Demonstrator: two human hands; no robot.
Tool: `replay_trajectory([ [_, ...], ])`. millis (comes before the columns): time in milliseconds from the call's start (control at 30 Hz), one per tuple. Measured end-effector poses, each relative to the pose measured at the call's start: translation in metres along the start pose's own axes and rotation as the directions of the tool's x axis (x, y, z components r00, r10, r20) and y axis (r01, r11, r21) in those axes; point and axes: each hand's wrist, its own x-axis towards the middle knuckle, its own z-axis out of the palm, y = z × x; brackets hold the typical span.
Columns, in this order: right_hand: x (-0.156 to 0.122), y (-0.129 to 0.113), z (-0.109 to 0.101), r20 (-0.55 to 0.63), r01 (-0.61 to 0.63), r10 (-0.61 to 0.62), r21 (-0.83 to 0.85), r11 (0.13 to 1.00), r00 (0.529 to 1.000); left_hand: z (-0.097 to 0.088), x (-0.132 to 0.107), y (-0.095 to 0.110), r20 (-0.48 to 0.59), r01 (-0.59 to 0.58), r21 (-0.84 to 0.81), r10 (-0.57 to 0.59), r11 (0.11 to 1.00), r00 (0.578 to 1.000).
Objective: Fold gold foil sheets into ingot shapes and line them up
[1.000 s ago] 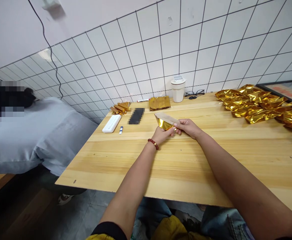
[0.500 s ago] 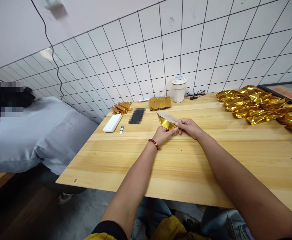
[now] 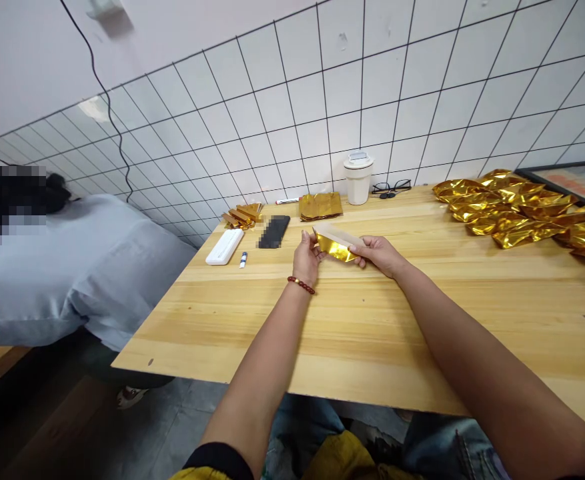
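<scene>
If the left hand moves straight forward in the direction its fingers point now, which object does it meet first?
Probably the gold foil stack by the wall. The left hand points up the table, its fingers on the folded gold paper; the black phone lies just left of that line, though depth is unclear.

bare table (image 3: 372,320) near, phone (image 3: 274,231) beyond

Both my forearms reach forward; my left hand (image 3: 306,257) and right hand (image 3: 378,253) pinch closed, fingertips facing each other.
</scene>
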Motion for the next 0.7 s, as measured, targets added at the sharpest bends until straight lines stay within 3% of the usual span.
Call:
replay_trajectory([
  [267,-0.0009,0.0007,0.0015,0.028,0.004,-0.002,-0.073,0.997,1.0,-0.0009,-0.0005,0.0004,0.033,0.034,-0.012,-0.034,0.999,0.999],
  [433,-0.0001,0.0014,0.002,0.015,0.011,-0.009,-0.074,0.997,1.0,0.0017,-0.0031,0.0028,-0.012,0.026,0.034,-0.026,0.999,1.0],
  [700,0.0004,-0.0012,0.0004,-0.046,0.036,-0.036,0.006,0.999,0.998,-0.0015,-0.0014,-0.0018,-0.01,0.007,0.112,-0.006,0.994,1.0],
])
